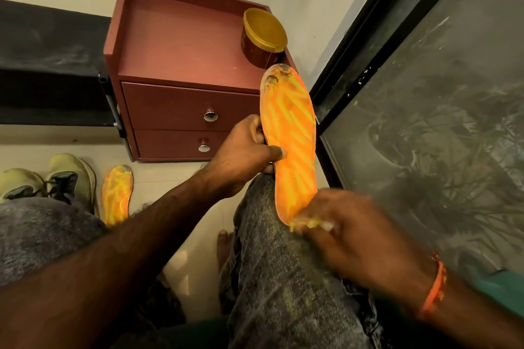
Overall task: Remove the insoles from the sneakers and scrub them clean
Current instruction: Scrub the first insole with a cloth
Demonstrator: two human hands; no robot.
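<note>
Insoles, two of them, both orange with yellow streaks. I have one insole (292,144) up over my right knee, standing nearly on end with its worn, torn tip at the top, in front of the cabinet's corner. My left hand (243,156) grips it at mid-length, thumb pressed across the face and fingers curled round the far edge. My right hand (348,232) is down at the bottom end of that insole, blurred, fingers bunched round something pale yellow (309,224) that touches the lower edge; I cannot tell what that thing is. An orange band (433,286) sits on that wrist.

The second insole (116,195) lies flat on the floor to my left, just beside the sneakers. I count two sneakers (48,178), pale yellowish with dark tongues, side by side near the wall.

One red-brown cabinet (181,65) stands against the wall, with two drawers and two round metal knobs, one per drawer. One round tub (262,37) with a gold lid stands on its top, at the right rear corner. A dark-framed glass pane (425,93) runs along my right side.
</note>
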